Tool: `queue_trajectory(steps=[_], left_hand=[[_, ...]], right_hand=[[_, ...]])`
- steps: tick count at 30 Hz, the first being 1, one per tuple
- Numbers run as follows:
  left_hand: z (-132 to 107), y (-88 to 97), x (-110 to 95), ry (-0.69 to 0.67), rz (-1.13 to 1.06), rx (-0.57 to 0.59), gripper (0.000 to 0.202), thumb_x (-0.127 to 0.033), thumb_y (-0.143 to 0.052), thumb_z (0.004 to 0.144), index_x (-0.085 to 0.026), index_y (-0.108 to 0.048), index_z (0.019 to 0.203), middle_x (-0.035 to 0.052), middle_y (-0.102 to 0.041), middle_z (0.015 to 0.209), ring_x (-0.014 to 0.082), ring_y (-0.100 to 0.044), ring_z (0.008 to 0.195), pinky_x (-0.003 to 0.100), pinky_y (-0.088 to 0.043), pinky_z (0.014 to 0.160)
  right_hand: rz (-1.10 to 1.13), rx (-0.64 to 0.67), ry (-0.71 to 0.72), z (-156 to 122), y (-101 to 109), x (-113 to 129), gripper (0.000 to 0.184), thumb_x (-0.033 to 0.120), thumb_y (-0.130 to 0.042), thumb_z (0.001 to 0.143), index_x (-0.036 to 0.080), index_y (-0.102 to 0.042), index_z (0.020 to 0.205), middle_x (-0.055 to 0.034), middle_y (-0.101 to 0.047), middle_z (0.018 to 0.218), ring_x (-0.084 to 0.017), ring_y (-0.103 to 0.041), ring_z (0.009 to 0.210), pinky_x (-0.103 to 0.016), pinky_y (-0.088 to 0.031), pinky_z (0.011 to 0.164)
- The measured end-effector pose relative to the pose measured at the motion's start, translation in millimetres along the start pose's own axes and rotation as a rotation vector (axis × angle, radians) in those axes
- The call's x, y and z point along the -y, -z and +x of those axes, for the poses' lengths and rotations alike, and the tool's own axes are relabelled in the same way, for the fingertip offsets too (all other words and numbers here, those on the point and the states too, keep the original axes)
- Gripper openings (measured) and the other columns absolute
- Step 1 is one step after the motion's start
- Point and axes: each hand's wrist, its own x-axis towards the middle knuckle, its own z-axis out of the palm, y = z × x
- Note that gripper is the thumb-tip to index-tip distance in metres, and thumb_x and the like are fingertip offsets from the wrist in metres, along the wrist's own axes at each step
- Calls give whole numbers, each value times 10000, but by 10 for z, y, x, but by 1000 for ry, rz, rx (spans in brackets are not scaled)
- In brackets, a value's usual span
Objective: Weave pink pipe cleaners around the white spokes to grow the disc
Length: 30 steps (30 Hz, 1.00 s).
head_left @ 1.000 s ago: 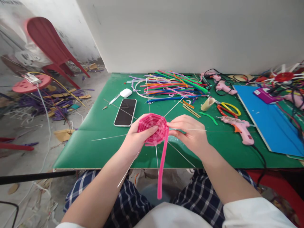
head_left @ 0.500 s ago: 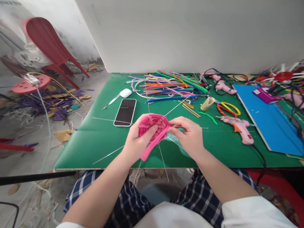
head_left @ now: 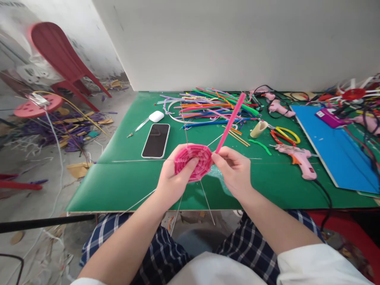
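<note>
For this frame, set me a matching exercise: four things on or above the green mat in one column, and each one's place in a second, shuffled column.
Things:
1. woven pink disc
2. pink strip
3. phone
4. pink glue gun

Places:
a. lying flat on the green mat, left of both hands
b. gripped in the left hand
c. lying on the mat right of both hands, near the scissors
d. pinched in the right hand, pointing up and away

Pairs: 1-b; 2-d; 3-a; 4-c.
</note>
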Motion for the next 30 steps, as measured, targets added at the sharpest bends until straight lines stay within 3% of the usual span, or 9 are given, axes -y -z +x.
queue_trajectory(steps=[5, 12, 21, 26, 30], left_hand=[[-5, -15, -7, 19, 4, 0, 167, -181, -610, 773, -199, -623, 938, 0, -677, 852, 134, -641, 775, 210, -529, 679], [-18, -34, 22, 82, -55, 29, 165, -197, -624, 768, -214, -634, 931, -8, -685, 846, 133, -646, 767, 215, -536, 678], [-2, -19, 64, 130, -131, 67, 160, -211, -632, 762, -221, -634, 921, -11, -682, 837, 134, -644, 745, 207, -544, 633], [19, -12, 83, 149, -164, 85, 157, -212, -633, 759, -211, -634, 916, 1, -683, 832, 147, -644, 746, 220, -540, 622], [33, 11, 69, 124, -143, 39, 179, -201, -631, 756, -202, -633, 934, 26, -687, 918, 172, -642, 836, 257, -532, 715]], right_hand=[[108, -31, -112, -1, -14, 1, 105, 256, -596, 777, 218, -632, 687, 45, -608, 627, -80, -540, 562, -201, -464, 544], [316, -112, -123, 12, -46, 0, 34, 212, -551, 777, 232, -569, 758, 46, -584, 662, -94, -553, 584, -224, -475, 544], [558, 8, -279, 63, 4, 28, 68, 168, -524, 778, 228, -530, 809, 44, -601, 724, -76, -539, 626, -176, -429, 507], [527, 26, -268, 61, -13, 30, 85, 181, -614, 742, 225, -566, 796, 45, -586, 736, -76, -538, 648, -189, -472, 556], [381, 53, -325, 44, -35, 23, 108, 272, -671, 714, 216, -610, 784, 30, -594, 745, -86, -552, 618, -215, -507, 538]])
